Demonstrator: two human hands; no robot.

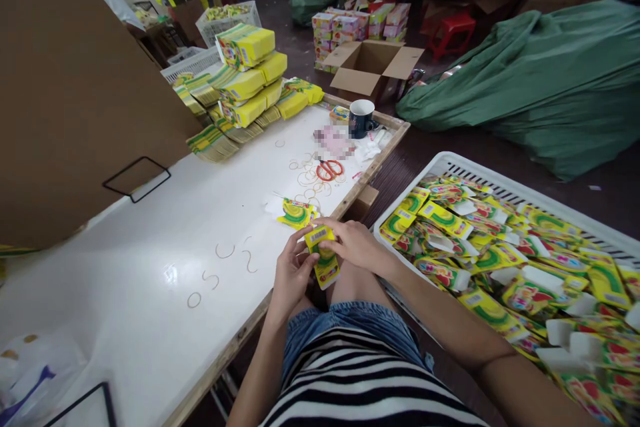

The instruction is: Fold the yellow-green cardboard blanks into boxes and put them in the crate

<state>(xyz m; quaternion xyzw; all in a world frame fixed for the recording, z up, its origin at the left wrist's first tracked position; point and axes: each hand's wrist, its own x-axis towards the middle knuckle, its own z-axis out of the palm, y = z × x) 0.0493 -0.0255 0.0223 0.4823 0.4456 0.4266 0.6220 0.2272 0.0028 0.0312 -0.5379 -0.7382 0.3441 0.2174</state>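
A small yellow-green packet with a barcode is held between my two hands, above my lap at the table's edge. My left hand pinches its left side, thumb on the front. My right hand grips its upper right side, fingers across the top. Just beyond them, another yellow-green packet lies on the white table. Rubber bands are scattered near red-handled scissors, and several more lie at the left.
Stacked yellow packet bundles stand at the table's far end, near a dark mug. A white basket of loose packets is at my right. Behind are an open carton, green sacks and a red stool.
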